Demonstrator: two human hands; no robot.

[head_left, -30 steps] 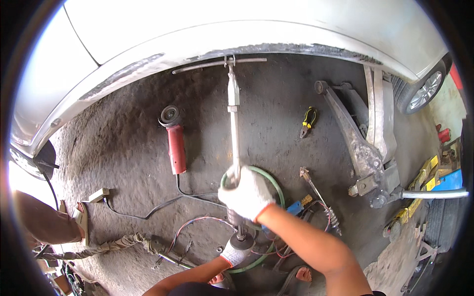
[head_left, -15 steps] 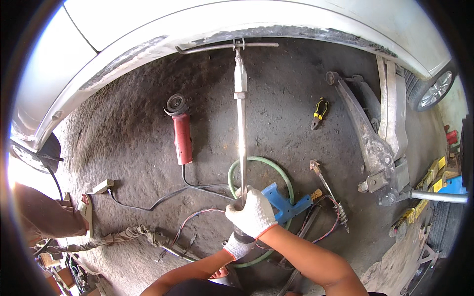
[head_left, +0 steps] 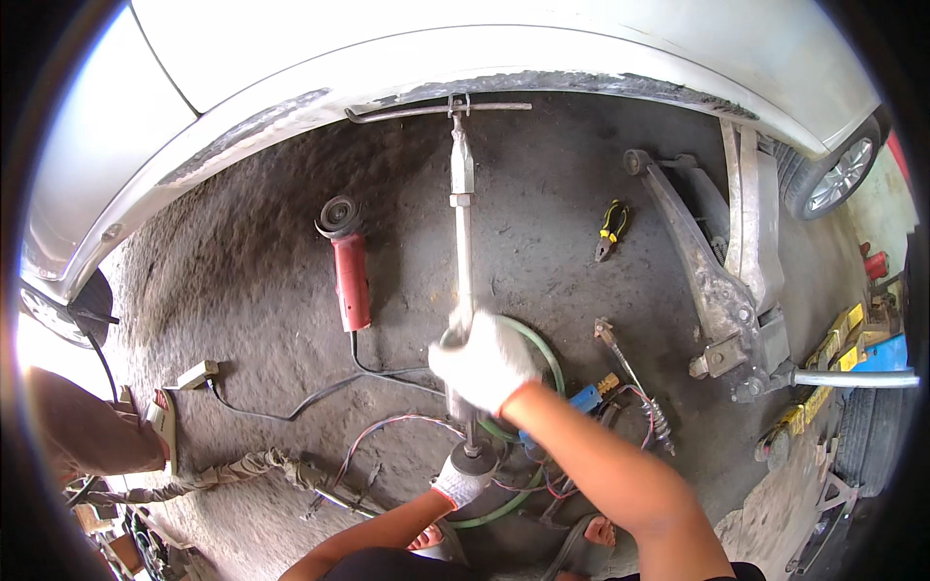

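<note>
A long metal slide hammer (head_left: 464, 247) stretches from my hands toward a white car's sill (head_left: 572, 85). Its far end is hooked at a thin metal bar (head_left: 504, 107) lying along the scraped sill edge. My left hand (head_left: 461, 487), in a white glove, is closed around the dark grip at the near end. Farther up the shaft is my gloved right hand (head_left: 492, 366), smeared by motion but wrapped round the slide hammer. Partly behind my right forearm lies a blue pistol-shaped tool (head_left: 586, 398) with a brass-coloured tip.
A red angle grinder (head_left: 352, 281) lies left of the shaft, its cord crossing the floor. Yellow-black pliers (head_left: 611, 230) and a floor jack (head_left: 722, 261) are at right. A green hose (head_left: 542, 349) loops near my feet. Another person's trousered leg (head_left: 87, 426) is at left.
My right hand has slid forward along the shaft, away from my left hand, uncovering the near grip. My left hand keeps its hold. The whole view has shifted slightly.
</note>
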